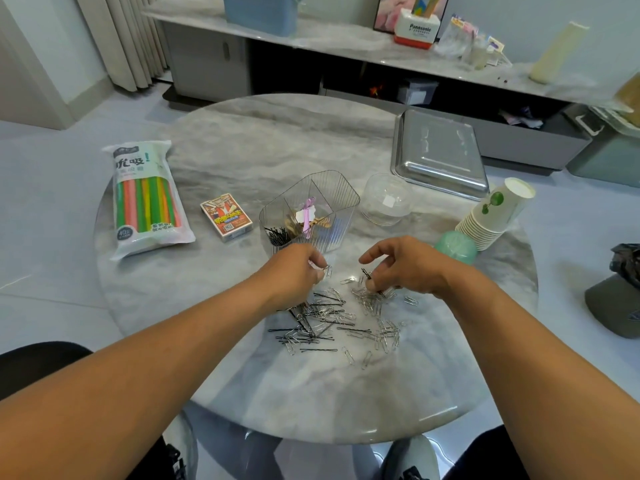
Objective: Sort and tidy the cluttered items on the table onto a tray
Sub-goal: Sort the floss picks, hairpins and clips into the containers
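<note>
Silver paperclip [328,270] pinched in left hand [300,268], black hairpin [366,274] in right hand [398,265].

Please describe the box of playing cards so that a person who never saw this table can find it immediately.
Start at the round marble table and look at its left part, where the long bag of coloured straws lies. Just right of that bag, and left of the clear ribbed organiser, lies the playing card box. It is the only small flat carton there, printed in red and orange.

You're in a home living room. Low media cabinet [207,60], curtains [131,36], framed picture [389,12]. Round marble surface [242,140], tiled floor [52,168].
</note>
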Tool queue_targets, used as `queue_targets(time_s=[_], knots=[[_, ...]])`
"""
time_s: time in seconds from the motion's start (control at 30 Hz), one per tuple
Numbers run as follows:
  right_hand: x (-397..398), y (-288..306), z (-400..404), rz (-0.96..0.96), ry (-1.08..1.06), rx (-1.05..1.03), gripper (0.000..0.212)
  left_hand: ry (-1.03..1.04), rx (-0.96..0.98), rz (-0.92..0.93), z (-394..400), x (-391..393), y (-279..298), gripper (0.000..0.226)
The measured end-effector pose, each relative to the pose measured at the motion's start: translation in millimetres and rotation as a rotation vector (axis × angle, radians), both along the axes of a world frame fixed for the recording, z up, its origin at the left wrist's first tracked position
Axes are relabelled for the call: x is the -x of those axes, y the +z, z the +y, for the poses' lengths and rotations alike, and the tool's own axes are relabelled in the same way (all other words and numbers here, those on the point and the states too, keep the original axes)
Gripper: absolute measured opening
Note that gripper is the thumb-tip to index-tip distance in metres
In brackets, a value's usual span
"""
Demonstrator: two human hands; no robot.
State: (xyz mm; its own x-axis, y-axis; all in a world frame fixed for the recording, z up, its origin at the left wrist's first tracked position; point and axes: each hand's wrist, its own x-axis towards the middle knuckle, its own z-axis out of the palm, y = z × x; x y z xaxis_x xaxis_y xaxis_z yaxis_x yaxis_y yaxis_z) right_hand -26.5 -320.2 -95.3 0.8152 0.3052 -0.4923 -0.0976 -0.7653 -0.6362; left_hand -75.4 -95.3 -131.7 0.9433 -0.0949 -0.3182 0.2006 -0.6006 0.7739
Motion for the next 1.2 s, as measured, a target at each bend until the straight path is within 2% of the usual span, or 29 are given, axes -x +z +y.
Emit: queue_targets(time_s=[0.1, 0.3, 0.47, 0.57, 0.67, 0.8, 0.93, 1.07, 1.2], knots=[[0.3, 1.1, 1.4, 0.032, -0.006, -0.046, 0.044, 0.074, 0.167, 0.105, -1.6, 1.2, 3.6, 0.021], [2.1, 4.0, 3.7, -0.011, -0.012, -0.114, 0.022, 0.116, 0.35, 0.174, -2.1, 2.7, 4.6, 0.016], [2.9, 3.9, 9.2, 0.033, -0.09, -0.214, 0.01, 0.163, 0.396, 0.189, -2.5, 3.9, 3.9, 0.013], [3.3, 6.0, 10.6, 0.095, -0.196, -0.318, 0.016, 0.221, 0.446, 0.262, -1.1, 3.2, 3.7, 0.011], [4.3, 8.7, 12.8, 0.18, -0.271, -0.414, 0.022, 0.255, 0.419, 0.249, -0.4, 3.2, 4.6, 0.014], [6.1, 11.2, 14.2, 0.263, -0.258, -0.439, 0.018, 0.236, 0.372, 0.208, -2.8, 4.8, 7.1, 0.019], [7.9, 11.2, 20.4, 0.3, -0.24, -0.482, 0.018, 0.168, 0.455, 0.281, -7.2, 6.3, 16.0, 0.023], [9.6, 7.8, 31.1, 0.281, -0.278, -0.529, 0.015, 0.155, 0.628, 0.354, -11.3, 7.6, 20.8, 0.026], [12.4, 4.5, 39.1, 0.194, -0.31, -0.521, 0.017, 0.128, 0.661, 0.359, -8.2, 8.4, 24.5, 0.022]])
